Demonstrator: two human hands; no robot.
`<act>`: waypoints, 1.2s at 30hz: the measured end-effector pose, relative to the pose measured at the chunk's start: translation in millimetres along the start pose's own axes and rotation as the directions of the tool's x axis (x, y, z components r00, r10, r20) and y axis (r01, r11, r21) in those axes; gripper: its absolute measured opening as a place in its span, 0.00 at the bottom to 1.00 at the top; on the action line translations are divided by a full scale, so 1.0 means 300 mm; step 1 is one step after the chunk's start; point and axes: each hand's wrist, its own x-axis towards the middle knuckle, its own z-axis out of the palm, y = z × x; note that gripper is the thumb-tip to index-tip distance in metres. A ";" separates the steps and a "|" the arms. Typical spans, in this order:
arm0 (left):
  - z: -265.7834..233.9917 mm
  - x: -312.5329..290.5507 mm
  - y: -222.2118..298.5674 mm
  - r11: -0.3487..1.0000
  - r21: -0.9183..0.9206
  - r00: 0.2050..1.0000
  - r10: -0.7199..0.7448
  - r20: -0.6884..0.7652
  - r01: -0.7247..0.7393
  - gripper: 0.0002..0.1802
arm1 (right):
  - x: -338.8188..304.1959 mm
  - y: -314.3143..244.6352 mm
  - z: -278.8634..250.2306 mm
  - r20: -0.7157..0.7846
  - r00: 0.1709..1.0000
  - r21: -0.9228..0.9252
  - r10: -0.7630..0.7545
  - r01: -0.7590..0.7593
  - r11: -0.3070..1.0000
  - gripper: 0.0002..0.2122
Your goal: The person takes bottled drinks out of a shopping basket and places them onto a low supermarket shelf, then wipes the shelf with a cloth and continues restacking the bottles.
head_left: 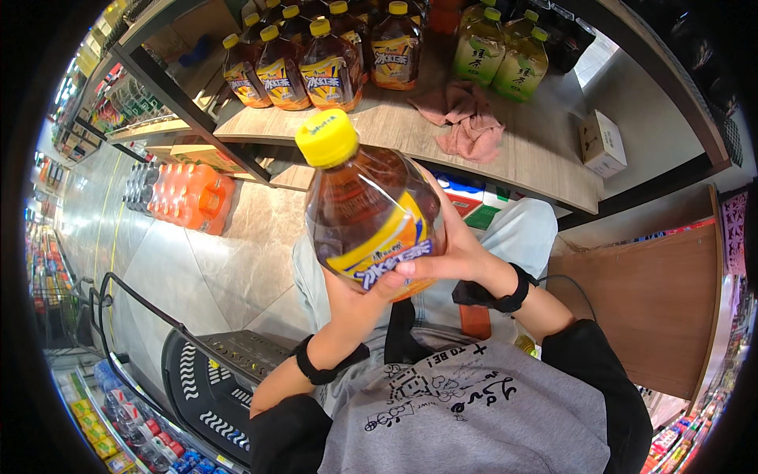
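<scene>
Between my two hands is a large plastic bottle of dark brown tea (355, 197) with a yellow cap and a yellow and blue label. It is held up in front of me, cap tilted away to the upper left. My left hand (353, 304) wraps its lower left side, thumb on the label. My right hand (460, 245) grips the right side, its thumb across the label near the left thumb. The fingers behind the bottle are mostly hidden. Beyond it, similar tea bottles (332, 75) stand in rows on the wooden shelf (379, 130).
A crumpled pink cloth (466, 122) lies on the shelf, with green tea bottles (521, 67) behind it and a small white box (602, 144) at the right end. Shrink-wrapped orange bottles (192, 197) stand on the floor at left. A black shopping basket (209, 387) is at lower left.
</scene>
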 end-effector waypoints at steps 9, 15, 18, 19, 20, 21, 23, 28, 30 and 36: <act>-0.123 0.247 -0.015 0.975 0.166 0.961 0.105 0.256 -0.150 0.45 | 0.120 0.009 -0.039 -0.026 0.994 -0.160 -0.108 0.102 0.982 0.46; -0.128 0.502 0.014 0.921 0.343 0.899 0.018 0.437 -0.185 0.46 | 0.268 0.027 -0.191 0.026 0.949 -0.575 -0.315 0.272 0.772 0.47; -0.139 0.628 -0.030 0.892 0.415 0.878 -0.047 0.476 -0.177 0.44 | 0.333 0.044 -0.262 0.017 0.941 -0.602 -0.338 0.279 0.748 0.45; -0.133 0.656 -0.033 0.898 0.406 0.873 -0.053 0.485 -0.171 0.44 | 0.351 0.052 -0.287 0.009 0.947 -0.561 -0.321 0.271 0.782 0.45; -0.127 0.688 -0.036 0.897 0.405 0.868 -0.053 0.494 -0.176 0.44 | 0.374 0.057 -0.311 0.002 0.944 -0.565 -0.329 0.272 0.779 0.45; -0.130 0.719 -0.043 0.867 0.434 0.862 -0.010 0.507 -0.245 0.44 | 0.398 0.061 -0.330 0.030 0.937 -0.610 -0.347 0.292 0.737 0.45; -0.129 0.779 -0.062 0.865 0.406 0.843 0.036 0.537 -0.296 0.44 | 0.437 0.063 -0.371 0.070 0.940 -0.657 -0.335 0.296 0.693 0.46; -0.130 0.862 -0.111 0.789 0.508 0.835 0.012 0.550 -0.346 0.43 | 0.500 0.100 -0.456 0.093 0.954 -0.726 -0.284 0.260 0.637 0.45; -0.148 0.878 -0.124 0.766 0.528 0.842 0.030 0.539 -0.366 0.42 | 0.512 0.127 -0.452 0.059 0.952 -0.701 -0.300 0.253 0.667 0.46; -0.155 0.915 -0.135 0.771 0.513 0.842 0.056 0.536 -0.377 0.41 | 0.545 0.155 -0.483 0.014 0.960 -0.760 -0.278 0.191 0.622 0.48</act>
